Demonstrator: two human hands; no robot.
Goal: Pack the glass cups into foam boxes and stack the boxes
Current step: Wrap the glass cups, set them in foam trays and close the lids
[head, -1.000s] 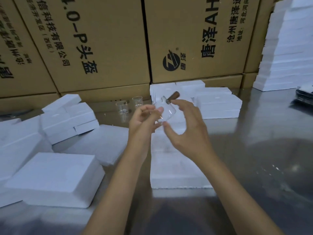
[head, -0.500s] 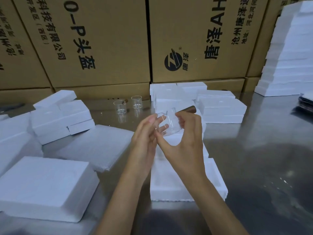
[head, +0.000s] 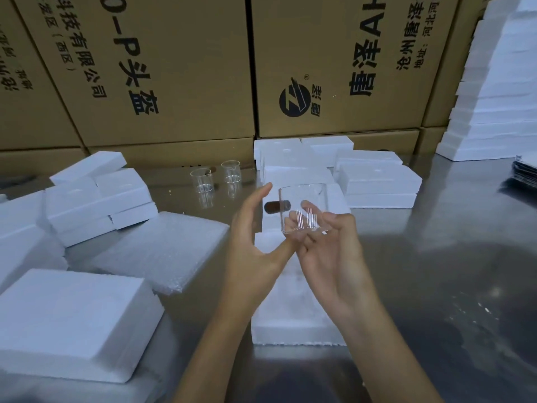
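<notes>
A clear glass cup (head: 303, 209) with a dark brown handle (head: 276, 206) is held upright above the table. My right hand (head: 328, 251) grips its base with curled fingers. My left hand (head: 252, 237) is beside it with fingers straight; its thumb reaches toward the cup's base. Whether it touches the glass I cannot tell. Below the hands lies an open white foam box (head: 293, 324), partly hidden by both arms. Two more glass cups (head: 202, 180) (head: 231, 171) stand farther back.
White foam boxes (head: 96, 196) are piled at the left and behind the hands (head: 377, 181). A foam block (head: 72, 321) lies front left, a bubble-wrap sheet (head: 162, 251) beside it. Cardboard cartons (head: 334, 65) wall the back. A tall foam stack (head: 494, 97) stands right. The steel table (head: 453, 286) shows bare at right.
The cup has turned upright, its handle now pointing left. My right hand moved under its base, and my left hand opened away from the glass.
</notes>
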